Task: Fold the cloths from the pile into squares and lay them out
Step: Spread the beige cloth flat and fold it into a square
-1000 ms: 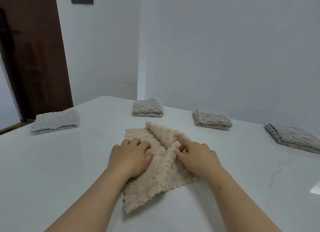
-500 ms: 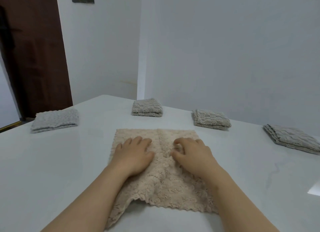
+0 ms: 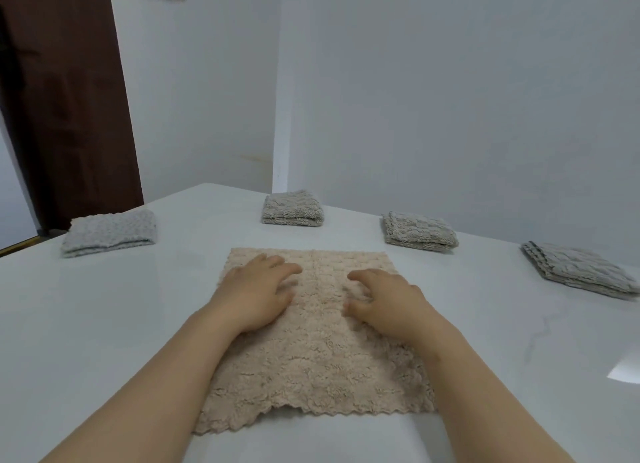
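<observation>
A beige fluffy cloth (image 3: pixel 311 355) lies spread flat on the white table (image 3: pixel 104 324) in front of me. My left hand (image 3: pixel 258 293) rests palm down on its far left part, fingers apart. My right hand (image 3: pixel 384 298) rests on its far right part with fingers slightly curled on the fabric. Neither hand grips anything. A faint crease runs down the cloth's middle between the hands. The near left corner of the cloth hangs a little lower than the rest of the scalloped front edge.
Several folded cloths lie along the far side of the table: a light grey one (image 3: pixel 109 232) at the left, a grey-beige one (image 3: pixel 292 209), another (image 3: pixel 419 232), and a grey one (image 3: pixel 581 268) at the right. A dark brown door (image 3: pixel 62 99) stands behind the table's left corner.
The cloth was bunched and turned diagonally a second ago; it now lies flat and squared to me. Both hands have slid slightly apart across its far part.
</observation>
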Motion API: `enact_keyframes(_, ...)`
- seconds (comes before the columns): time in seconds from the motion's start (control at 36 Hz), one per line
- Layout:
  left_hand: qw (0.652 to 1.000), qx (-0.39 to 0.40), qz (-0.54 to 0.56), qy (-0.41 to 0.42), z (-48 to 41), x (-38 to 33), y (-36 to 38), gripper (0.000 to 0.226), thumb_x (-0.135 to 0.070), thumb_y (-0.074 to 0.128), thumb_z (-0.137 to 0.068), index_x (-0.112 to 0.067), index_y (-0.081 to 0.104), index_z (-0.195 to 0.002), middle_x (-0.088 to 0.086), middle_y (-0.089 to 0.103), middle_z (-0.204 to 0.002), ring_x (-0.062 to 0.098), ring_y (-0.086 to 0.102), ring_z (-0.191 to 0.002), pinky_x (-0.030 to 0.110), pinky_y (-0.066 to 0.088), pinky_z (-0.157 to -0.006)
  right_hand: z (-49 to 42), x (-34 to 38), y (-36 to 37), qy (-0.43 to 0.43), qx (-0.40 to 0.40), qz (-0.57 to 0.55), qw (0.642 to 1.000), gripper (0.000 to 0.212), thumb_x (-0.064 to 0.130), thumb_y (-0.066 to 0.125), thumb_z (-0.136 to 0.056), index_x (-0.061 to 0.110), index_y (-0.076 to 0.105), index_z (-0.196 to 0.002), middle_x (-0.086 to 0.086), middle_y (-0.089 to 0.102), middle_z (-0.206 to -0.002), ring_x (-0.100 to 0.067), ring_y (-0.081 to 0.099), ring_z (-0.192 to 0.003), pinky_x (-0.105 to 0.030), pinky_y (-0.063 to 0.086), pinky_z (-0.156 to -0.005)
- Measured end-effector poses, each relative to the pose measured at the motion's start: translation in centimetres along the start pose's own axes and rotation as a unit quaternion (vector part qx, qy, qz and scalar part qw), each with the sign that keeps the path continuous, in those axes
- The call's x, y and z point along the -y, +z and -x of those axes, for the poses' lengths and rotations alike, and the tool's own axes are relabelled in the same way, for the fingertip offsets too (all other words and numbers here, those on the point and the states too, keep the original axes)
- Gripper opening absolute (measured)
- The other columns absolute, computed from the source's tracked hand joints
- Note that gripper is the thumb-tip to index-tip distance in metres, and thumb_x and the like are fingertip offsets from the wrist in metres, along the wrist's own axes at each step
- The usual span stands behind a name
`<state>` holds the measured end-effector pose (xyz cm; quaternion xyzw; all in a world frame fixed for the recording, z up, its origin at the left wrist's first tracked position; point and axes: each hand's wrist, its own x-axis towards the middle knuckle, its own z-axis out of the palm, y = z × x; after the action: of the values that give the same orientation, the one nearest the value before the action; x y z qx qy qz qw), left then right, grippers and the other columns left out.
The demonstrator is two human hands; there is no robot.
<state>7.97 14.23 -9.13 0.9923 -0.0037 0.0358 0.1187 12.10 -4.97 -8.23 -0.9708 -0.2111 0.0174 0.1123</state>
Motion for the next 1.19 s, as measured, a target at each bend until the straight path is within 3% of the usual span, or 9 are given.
enact_keyframes(0.14, 0.995, 0.087, -0.041, -0.011, 0.6, -1.2, 1.7, 0.054, -0.055, 0.022, -0.095, -0.040, 0.012, -0.145, -0.010, 0.005, -0.157, 0.015, 0.002, -0.145, 0.047, 0.003, -0.116, 0.2, 0.2, 1.1, 0.011, 0.047, -0.010, 0.999, 0.052, 0.050, 0.042, -0.091, 0.036, 0.033, -0.140, 0.010, 0.029, -0.150, -0.021, 0.026, -0.138, -0.041, 0.019, -0.111)
enact_keyframes(0.31, 0.994, 0.094, -0.054, 0.017, 0.9, -0.2, 1.2, 0.053, -0.056, 0.018, -0.095, -0.043, 0.009, -0.145, -0.012, 0.001, -0.157, 0.014, -0.003, -0.145, 0.045, 0.001, -0.116, 0.4, 0.4, 1.3, 0.027, 0.054, -0.034, 0.998, 0.053, 0.044, 0.041, -0.092, 0.030, 0.032, -0.142, 0.004, 0.028, -0.152, -0.024, 0.025, -0.139, -0.044, 0.018, -0.115)
enact_keyframes(0.47, 0.995, -0.035, -0.049, 0.083, 2.3, -0.7, 1.1, 0.050, -0.052, 0.026, -0.091, -0.036, 0.034, -0.138, -0.012, 0.029, -0.148, 0.012, 0.022, -0.139, 0.035, 0.023, -0.110, 2.1, 0.6, 0.0, 0.034, 0.081, -0.021, 0.996, 0.056, 0.039, 0.045, -0.093, 0.022, 0.030, -0.143, -0.005, 0.032, -0.149, -0.028, 0.032, -0.135, -0.040, 0.028, -0.111)
enact_keyframes(0.56, 0.993, -0.026, -0.014, 0.116, 4.3, -2.1, 1.0, 0.076, -0.065, 0.009, -0.068, -0.038, 0.044, -0.130, -0.017, 0.043, -0.133, 0.010, 0.039, -0.128, 0.034, 0.035, -0.101, 3.9, 1.0, -0.2, 0.023, 0.059, -0.031, 0.997, 0.055, 0.038, 0.047, -0.092, 0.024, 0.030, -0.143, -0.006, 0.035, -0.147, -0.028, 0.035, -0.133, -0.040, 0.031, -0.110)
enact_keyframes(0.72, 0.992, 0.075, -0.068, 0.080, 7.4, -3.3, 2.1, 0.107, -0.089, -0.010, -0.050, -0.044, 0.012, -0.144, -0.016, 0.006, -0.156, 0.008, 0.000, -0.144, 0.046, 0.003, -0.116, 6.6, 0.8, 0.9, -0.004, 0.066, -0.027, 0.997, 0.055, 0.047, 0.047, -0.089, 0.030, 0.034, -0.140, 0.006, 0.032, -0.149, -0.019, 0.028, -0.138, -0.041, 0.022, -0.114)
enact_keyframes(0.89, 0.993, 0.054, -0.064, 0.088, 7.8, -2.7, 2.1, 0.090, -0.085, -0.002, -0.065, -0.045, 0.016, -0.143, -0.017, 0.012, -0.154, 0.006, 0.005, -0.143, 0.041, 0.005, -0.116, 8.3, 0.0, 1.6, -0.005, 0.021, -0.044, 0.999, 0.047, 0.046, 0.037, -0.096, 0.033, 0.032, -0.141, 0.010, 0.027, -0.150, -0.011, 0.017, -0.141, -0.035, 0.010, -0.114)
enact_keyframes(1.03, 0.994, -0.036, -0.017, 0.099, 7.4, -2.2, 1.9, 0.086, -0.074, 0.005, -0.058, -0.041, 0.048, -0.125, -0.017, 0.044, -0.126, 0.007, 0.037, -0.122, 0.028, 0.028, -0.103, 8.5, -0.3, 1.9, -0.033, -0.021, -0.081, 0.996, 0.045, 0.054, 0.045, -0.089, 0.036, 0.043, -0.130, 0.017, 0.037, -0.141, -0.008, 0.026, -0.136, -0.035, 0.016, -0.110)
enact_keyframes(1.11, 0.989, -0.085, 0.007, 0.123, 7.0, -2.3, 1.4, 0.057, -0.070, 0.031, -0.067, -0.032, 0.060, -0.099, -0.016, 0.042, -0.093, 0.008, 0.040, -0.096, 0.025, 0.034, -0.084, 8.6, 0.0, 1.4, -0.104, -0.012, -0.128, 0.986, 0.047, 0.075, 0.042, -0.064, 0.046, 0.048, -0.100, 0.028, 0.041, -0.117, -0.002, 0.034, -0.124, -0.034, 0.022, -0.110)
enact_keyframes(1.19, 0.987, -0.058, 0.032, 0.146, 7.0, -2.2, 1.2, 0.017, -0.044, 0.058, -0.084, -0.028, 0.061, -0.091, -0.019, 0.037, -0.082, 0.003, 0.039, -0.086, 0.021, 0.034, -0.078, 8.6, 0.3, 1.1, -0.149, 0.004, -0.117, 0.982, 0.040, 0.078, 0.042, -0.050, 0.050, 0.044, -0.079, 0.035, 0.033, -0.102, -0.001, 0.032, -0.112, -0.028, 0.024, -0.105)
